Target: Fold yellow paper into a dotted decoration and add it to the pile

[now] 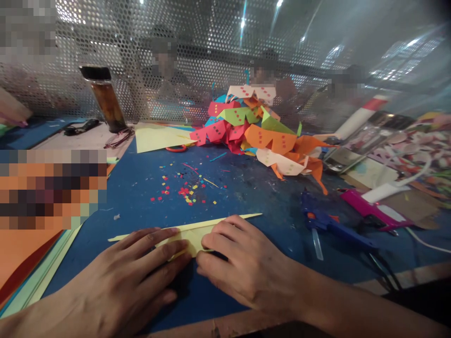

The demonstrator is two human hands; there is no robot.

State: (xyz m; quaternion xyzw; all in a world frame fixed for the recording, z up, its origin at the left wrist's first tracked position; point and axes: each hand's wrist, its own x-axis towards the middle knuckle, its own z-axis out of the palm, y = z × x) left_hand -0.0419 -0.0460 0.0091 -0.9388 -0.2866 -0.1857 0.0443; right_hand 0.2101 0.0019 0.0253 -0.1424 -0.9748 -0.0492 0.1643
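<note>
- So the yellow paper [199, 238] is on the blue table [246, 195] right at the near side, under both hands. It's a long narrow strip shape with pointed ends.
- Done: there's a folded band along its far edge, so I'd call the folding partway.
- Not done: no coloured dots or cutouts on the part I can see — the rest is hidden by fingers.
- Left hand [141, 265]: fingers stretched out and laid on the paper, not clenched.
- Right hand [239, 256]: fingers curled, pressing at the paper. Can't tell if it's actually pinching it.
- For comparison, the folded pieces [271, 139] piled at the back have dots on them — this one looks well behind those.
- The loose little squares [183, 191] are scattered beyond the paper, and the blue glue gun [334, 230] lies off to the right, untouched.
</note>
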